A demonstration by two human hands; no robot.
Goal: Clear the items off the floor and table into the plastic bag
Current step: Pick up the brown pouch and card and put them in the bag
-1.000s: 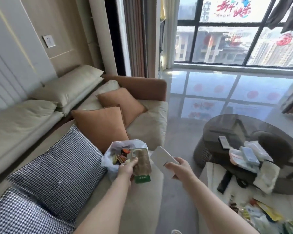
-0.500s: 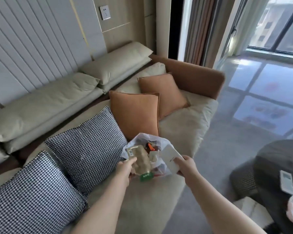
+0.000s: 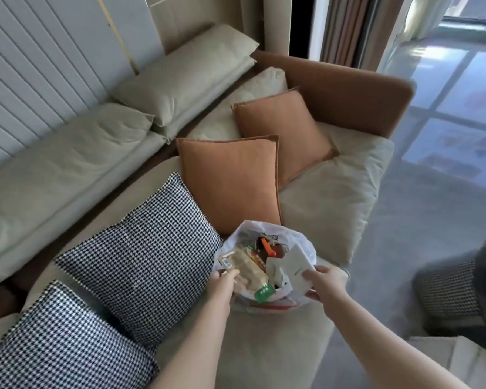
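Already over plastic bag at sofa's front edge: left hand gripping snack packet, right hand pinching white card, both long axes slanting mouthward.

bag on sofa, before cushions

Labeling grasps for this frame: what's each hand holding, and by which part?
Left hand grips the snack packet by its near left edge. Right hand pinches the white box at its near corner. Both sit over the open plastic bag.
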